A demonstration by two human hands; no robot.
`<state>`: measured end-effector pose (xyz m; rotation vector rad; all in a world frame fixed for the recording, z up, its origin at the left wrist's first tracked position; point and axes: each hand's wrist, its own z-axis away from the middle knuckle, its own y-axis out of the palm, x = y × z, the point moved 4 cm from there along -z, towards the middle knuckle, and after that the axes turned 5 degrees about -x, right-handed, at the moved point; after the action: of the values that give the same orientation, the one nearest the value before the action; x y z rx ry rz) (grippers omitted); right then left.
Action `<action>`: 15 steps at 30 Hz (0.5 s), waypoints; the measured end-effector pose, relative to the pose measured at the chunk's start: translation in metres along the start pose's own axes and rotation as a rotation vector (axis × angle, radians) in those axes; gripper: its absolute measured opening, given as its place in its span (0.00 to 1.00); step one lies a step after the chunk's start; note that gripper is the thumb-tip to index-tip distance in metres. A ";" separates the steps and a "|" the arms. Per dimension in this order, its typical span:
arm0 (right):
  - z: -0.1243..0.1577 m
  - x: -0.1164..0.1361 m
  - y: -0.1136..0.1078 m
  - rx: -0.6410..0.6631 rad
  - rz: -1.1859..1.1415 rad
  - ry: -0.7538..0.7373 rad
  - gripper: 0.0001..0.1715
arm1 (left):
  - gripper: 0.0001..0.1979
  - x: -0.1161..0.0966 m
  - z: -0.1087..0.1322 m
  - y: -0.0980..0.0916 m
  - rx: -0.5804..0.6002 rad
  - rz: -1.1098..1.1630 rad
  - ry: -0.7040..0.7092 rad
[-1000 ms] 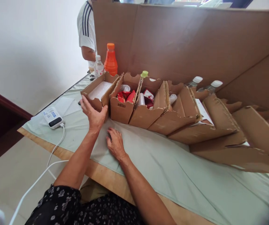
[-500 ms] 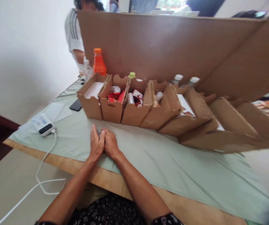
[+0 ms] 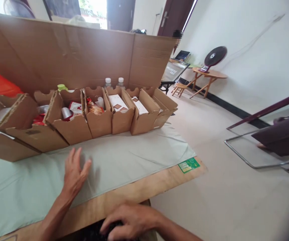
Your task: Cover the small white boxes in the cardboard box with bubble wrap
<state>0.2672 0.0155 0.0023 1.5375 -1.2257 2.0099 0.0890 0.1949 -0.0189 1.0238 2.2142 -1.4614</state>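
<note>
My left hand (image 3: 74,174) hovers over or rests lightly on the pale green cloth (image 3: 104,157), thumb apart from the fingers and nothing in it. Closer to my body, my right hand (image 3: 130,219) is over my dark patterned clothing at the table's front edge, its fingers loosely curved and apart, holding nothing. Beyond the left hand stands a row of cardboard bins (image 3: 99,125). One holds a silver cylinder (image 3: 66,113), another a packet with a reddish-brown print (image 3: 94,107). White boxes (image 3: 118,103) sit in bins further right.
A tall cardboard panel (image 3: 91,57) rises behind the bins. Two white-capped bottles (image 3: 108,82) and an orange bottle (image 3: 1,82) stand by it. A green label (image 3: 189,164) lies at the table's right corner. On the right are a fan (image 3: 215,56), a stool (image 3: 179,89) and a metal-framed chair (image 3: 272,137).
The view has swung right. My hands, which were together on the cloth, are now apart; the right has drawn back towards my body.
</note>
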 end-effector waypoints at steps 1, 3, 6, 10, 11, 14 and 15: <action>0.022 -0.001 -0.028 -0.088 -0.018 0.111 0.15 | 0.32 -0.017 -0.005 0.017 0.036 0.008 0.053; 0.063 0.005 -0.094 -0.336 0.075 0.258 0.16 | 0.28 -0.047 -0.011 0.052 0.130 0.004 0.165; 0.104 0.032 -0.200 -0.681 0.218 0.341 0.18 | 0.24 -0.082 -0.009 0.098 0.342 -0.050 0.357; 0.108 0.059 -0.338 -1.072 0.566 0.303 0.18 | 0.22 -0.100 0.005 0.125 0.364 -0.170 0.528; 0.099 0.057 -0.366 -1.066 0.689 0.359 0.18 | 0.21 -0.100 0.007 0.126 0.333 -0.182 0.551; 0.059 0.028 -0.427 -0.716 0.961 0.675 0.18 | 0.21 -0.097 0.012 0.127 0.276 -0.176 0.608; 0.046 0.015 -0.437 -0.547 1.003 0.772 0.17 | 0.21 -0.096 0.012 0.126 0.260 -0.171 0.620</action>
<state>0.5944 0.2274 0.2053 -0.2235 -2.0837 2.0931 0.2429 0.1753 -0.0530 1.5836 2.6196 -1.7142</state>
